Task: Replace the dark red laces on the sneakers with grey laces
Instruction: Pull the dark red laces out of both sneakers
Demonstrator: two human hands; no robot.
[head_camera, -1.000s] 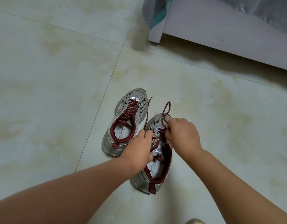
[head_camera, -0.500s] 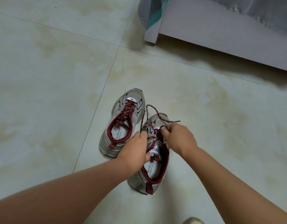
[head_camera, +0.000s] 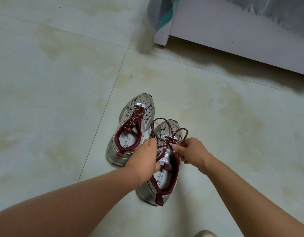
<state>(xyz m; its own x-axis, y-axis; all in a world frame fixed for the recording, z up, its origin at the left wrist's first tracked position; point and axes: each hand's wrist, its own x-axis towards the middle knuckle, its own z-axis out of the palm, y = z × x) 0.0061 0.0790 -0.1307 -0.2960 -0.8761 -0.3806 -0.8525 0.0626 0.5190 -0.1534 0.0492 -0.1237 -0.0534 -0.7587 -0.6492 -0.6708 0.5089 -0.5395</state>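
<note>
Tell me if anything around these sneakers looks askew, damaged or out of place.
Nothing looks damaged. The near sneaker has its dark red lace loose in big loops, pinched by the left hand and the right hand, while the far sneaker is laced. No grey laces are in view.

Two sneakers [head_camera: 130, 132] side by side on pale tiled floor [head_camera: 62, 82]

Two sneakers stand side by side on the floor [head_camera: 62, 100]: the left sneaker [head_camera: 130, 132] farther off, the right sneaker [head_camera: 162, 170] nearer. The left hand [head_camera: 144, 159] and right hand [head_camera: 192, 153] flank the nearer one's lace [head_camera: 166, 129] (loops loose above its tongue). A bed frame [head_camera: 233, 31] lies behind, to the right.
</note>
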